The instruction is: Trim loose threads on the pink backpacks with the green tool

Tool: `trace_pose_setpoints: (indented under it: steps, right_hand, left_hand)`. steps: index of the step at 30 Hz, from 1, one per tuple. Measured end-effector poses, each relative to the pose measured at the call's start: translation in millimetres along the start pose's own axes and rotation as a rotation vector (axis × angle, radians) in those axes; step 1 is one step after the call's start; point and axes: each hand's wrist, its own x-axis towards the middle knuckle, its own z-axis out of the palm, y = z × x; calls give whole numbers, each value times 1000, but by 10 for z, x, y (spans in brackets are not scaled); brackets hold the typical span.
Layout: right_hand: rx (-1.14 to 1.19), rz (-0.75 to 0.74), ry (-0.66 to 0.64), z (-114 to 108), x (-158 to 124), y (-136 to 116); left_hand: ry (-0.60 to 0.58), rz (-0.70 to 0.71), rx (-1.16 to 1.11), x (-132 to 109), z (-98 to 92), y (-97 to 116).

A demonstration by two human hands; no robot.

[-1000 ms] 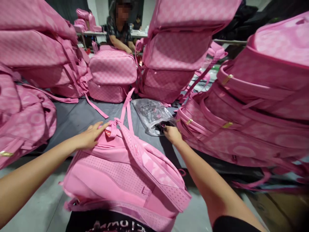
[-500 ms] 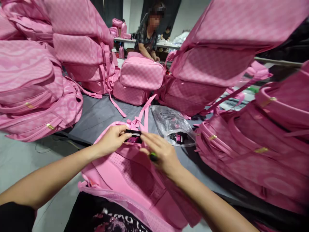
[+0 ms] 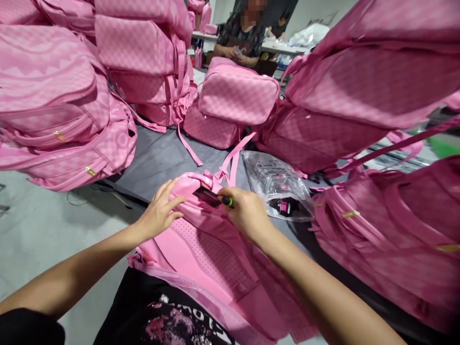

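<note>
A pink backpack (image 3: pixel 204 254) lies in front of me, its padded, dotted back panel facing up and its top toward the table. My left hand (image 3: pixel 161 213) rests on its upper left edge, fingers spread and holding nothing. Pinched in my right hand (image 3: pixel 247 213) is a dark flat tag (image 3: pixel 207 196), held over the top of the backpack near the handle. A green and black object (image 3: pixel 227 201) also shows at my right fingers. Knotted pink straps (image 3: pixel 230 165) run from the backpack's top across the grey table (image 3: pixel 154 160).
A clear plastic bag (image 3: pixel 275 175) with dark tags inside lies right of the backpack. Pink backpacks are stacked at left (image 3: pixel 46 100), centre (image 3: pixel 237 93) and right (image 3: pixel 391 230). A person (image 3: pixel 244 38) stands behind the table, hands together; another is farther back.
My left hand has let go of the dark tag and opened on the backpack's left edge. The tag is now in my right hand alone, tilted. The view has shifted.
</note>
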Motion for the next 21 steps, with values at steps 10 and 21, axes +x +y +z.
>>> trace_pose_setpoints:
  steps: [10,21]
  right_hand:
    - [-298,-128,-406,403,221,-275]
    - [-409,-172,-509,233,438,-630]
  left_hand:
    - [157,24,-65,-163,257,-174]
    - [233,-84,-16,-194,394,-248]
